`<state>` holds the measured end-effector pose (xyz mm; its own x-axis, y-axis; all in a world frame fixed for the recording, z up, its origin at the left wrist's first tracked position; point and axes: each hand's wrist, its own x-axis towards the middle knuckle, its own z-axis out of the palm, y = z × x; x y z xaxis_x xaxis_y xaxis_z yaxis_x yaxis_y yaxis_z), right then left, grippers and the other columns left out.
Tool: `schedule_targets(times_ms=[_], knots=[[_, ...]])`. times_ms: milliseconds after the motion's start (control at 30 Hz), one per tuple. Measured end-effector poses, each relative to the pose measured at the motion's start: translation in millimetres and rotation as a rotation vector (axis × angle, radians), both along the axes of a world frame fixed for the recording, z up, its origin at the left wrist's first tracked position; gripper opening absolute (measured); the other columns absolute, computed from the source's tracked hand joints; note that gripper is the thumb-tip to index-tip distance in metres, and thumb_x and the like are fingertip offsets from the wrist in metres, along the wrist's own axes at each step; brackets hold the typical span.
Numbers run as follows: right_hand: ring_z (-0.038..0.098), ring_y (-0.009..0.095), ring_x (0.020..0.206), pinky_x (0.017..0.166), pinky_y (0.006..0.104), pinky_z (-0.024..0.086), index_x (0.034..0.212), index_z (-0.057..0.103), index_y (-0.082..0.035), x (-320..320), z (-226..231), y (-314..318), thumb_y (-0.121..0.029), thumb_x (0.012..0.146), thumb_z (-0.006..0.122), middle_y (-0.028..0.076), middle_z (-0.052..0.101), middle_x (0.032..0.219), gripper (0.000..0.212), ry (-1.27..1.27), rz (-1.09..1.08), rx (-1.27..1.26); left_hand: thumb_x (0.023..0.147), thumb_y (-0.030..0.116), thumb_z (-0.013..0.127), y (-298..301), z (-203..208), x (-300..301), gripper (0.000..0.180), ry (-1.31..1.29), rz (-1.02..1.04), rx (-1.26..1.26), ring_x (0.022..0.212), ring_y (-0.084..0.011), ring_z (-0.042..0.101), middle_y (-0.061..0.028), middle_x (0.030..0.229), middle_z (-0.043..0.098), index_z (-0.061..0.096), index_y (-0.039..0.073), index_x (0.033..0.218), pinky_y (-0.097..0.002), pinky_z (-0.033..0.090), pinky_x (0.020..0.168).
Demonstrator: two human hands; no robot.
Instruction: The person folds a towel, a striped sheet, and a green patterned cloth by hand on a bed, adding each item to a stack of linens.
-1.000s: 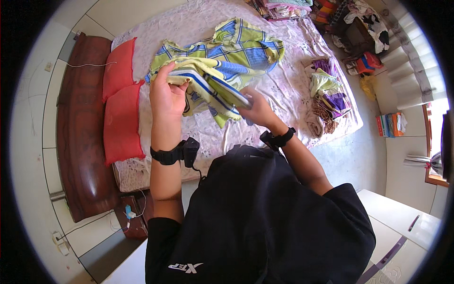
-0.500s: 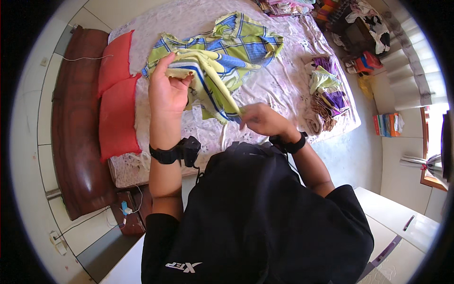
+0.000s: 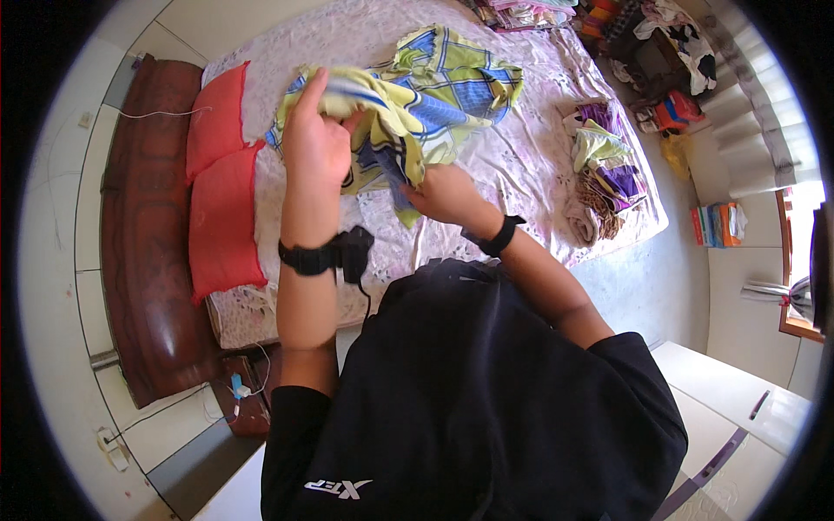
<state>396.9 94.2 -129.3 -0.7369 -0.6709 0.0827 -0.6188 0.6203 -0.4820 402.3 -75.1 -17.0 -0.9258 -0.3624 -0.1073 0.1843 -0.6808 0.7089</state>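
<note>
A plaid cloth [image 3: 465,82] in yellow-green, blue and white, with a frayed, frilled edge, lies bunched on the bed. Its near part is raised between my hands, folded and slightly blurred. My left hand [image 3: 317,143] grips the cloth's left part, with some fingers hidden by the fabric. Closed on a hanging corner nearer to me is my right hand [image 3: 447,195], palm down. The far right of the cloth still rests on the flowered bedsheet [image 3: 512,165].
Two red pillows [image 3: 224,221] lie along the brown headboard [image 3: 152,260] at the left. Folded clothes [image 3: 599,174] form a row near the bed's right edge. Another stack of folded fabric [image 3: 526,13] sits at the far edge. White cabinets [image 3: 730,391] stand at the lower right.
My right hand has moved left and away from me with its corner of the cloth, closer to my left hand. My left hand has risen slightly, and the cloth between them has bunched up.
</note>
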Motion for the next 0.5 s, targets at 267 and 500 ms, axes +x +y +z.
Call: schedule_targets(times_ms=[267, 500], knots=[[0.043, 0.008, 0.048, 0.044, 0.0275, 0.033, 0.064, 0.059, 0.004, -17.8, -11.8, 1.0, -0.029, 0.082, 0.055, 0.001, 0.051, 0.054, 0.038, -1.006, -0.269, -0.694, 0.08, 0.022, 0.062, 15.9, -100.4, 39.8, 0.017, -0.199, -0.36, -0.659, 0.067, -0.0072, 0.05, 0.0012, 0.075, 0.055, 0.053, 0.009, 0.085, -0.0197, 0.041, 0.061], [0.042, 0.008, 0.045, 0.04, 0.0282, 0.031, 0.06, 0.058, 0.003, -10.1, -16.9, -4.7, -0.028, 0.081, 0.057, 0.001, 0.049, 0.051, 0.037, -0.954, -0.338, -0.696, 0.082, 0.015, 0.057, 51.8, -114.7, 79.5, 0.02, -0.342, -0.57, -1.148, 0.065, -0.0085, 0.052, -0.0022, 0.075, 0.058, 0.057, -0.002, 0.091, -0.0226, 0.043, 0.059]])
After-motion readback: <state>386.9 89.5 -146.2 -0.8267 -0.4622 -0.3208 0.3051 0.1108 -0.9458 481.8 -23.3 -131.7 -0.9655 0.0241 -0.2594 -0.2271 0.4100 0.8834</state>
